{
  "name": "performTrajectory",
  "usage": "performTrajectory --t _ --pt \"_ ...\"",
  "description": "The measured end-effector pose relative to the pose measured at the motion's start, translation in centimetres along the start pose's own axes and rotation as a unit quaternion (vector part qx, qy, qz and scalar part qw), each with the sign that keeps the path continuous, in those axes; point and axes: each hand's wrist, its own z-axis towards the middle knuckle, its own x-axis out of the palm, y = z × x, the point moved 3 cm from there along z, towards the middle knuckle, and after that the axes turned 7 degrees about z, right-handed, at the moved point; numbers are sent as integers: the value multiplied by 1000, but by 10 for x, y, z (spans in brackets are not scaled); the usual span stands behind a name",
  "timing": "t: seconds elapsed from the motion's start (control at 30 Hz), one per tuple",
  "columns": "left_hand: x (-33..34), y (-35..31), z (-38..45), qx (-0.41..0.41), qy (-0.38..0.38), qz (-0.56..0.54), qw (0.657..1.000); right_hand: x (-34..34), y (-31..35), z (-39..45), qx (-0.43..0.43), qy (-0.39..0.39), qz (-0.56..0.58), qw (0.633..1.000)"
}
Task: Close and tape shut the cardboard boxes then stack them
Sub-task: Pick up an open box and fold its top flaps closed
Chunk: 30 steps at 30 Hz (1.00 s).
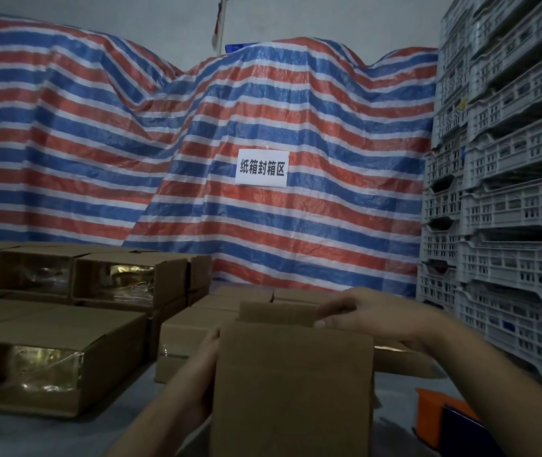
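Observation:
I hold a brown cardboard box (292,390) upright in front of me, its broad side facing the camera. My left hand (205,361) grips its left edge. My right hand (358,313) pinches a raised flap (276,313) at the box's top right. Taped boxes (55,354) with shiny clear tape sit stacked at the left, with more taped boxes (114,278) behind them. Another row of boxes (197,328) lies just beyond the held one.
A red, white and blue striped tarp (263,127) with a white paper sign (262,168) covers the back. Grey plastic crates (507,192) tower at the right. An orange and dark blue object (441,413), partly cut off, sits at the lower right on the grey surface (48,437).

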Motion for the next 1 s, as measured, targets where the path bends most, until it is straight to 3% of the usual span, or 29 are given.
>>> performTrajectory --t 0.1,0.2,0.27,0.37,0.5,0.87,1.0 --pt "1 -10 0 19 10 -17 1000 4 -20 0 -44 -144 132 980" --pt "3 -17 -3 5 46 -12 999 19 -53 -3 -36 -292 401 868" --pt "1 -16 -1 -1 54 -7 999 34 -70 -1 7 -292 513 807" --pt "1 -15 1 -17 36 -4 999 56 -82 3 113 -253 579 767" --pt "7 -14 -1 -18 41 -5 999 71 -76 2 105 -229 564 786" --pt "8 -16 -8 -8 49 -34 998 68 -68 -3 130 -202 590 771" --pt "7 -11 -5 -22 52 -23 998 70 -73 -4 148 -179 575 785"
